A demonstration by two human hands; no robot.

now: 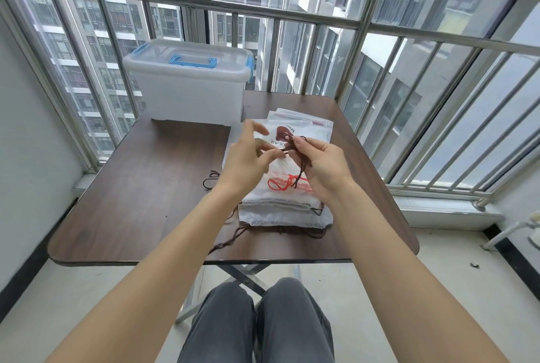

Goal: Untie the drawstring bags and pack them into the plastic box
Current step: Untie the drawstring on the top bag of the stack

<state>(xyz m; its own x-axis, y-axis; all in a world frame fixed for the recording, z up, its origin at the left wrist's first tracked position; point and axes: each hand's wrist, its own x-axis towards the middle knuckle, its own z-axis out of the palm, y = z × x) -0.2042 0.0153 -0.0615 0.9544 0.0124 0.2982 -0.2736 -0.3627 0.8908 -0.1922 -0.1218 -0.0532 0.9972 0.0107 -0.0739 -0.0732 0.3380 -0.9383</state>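
Observation:
A stack of white drawstring bags (285, 207) lies on the dark wooden table (146, 187), right of centre. The top bag shows a brown print and a red cord (280, 185) across it. Above the stack, my right hand (324, 168) pinches a knotted dark brown drawstring (299, 158) that hangs down from its fingers. My left hand (248, 163) pinches the same cord at the knot with thumb and forefinger, its other fingers spread. The translucent plastic box (187, 85) with a blue handle and clips stands lid-shut at the table's far left.
Loose brown cords (230, 238) trail from under the stack toward the table's front edge and left side. Metal window bars (321, 23) run close behind the table. My knees (263, 318) sit under the front edge.

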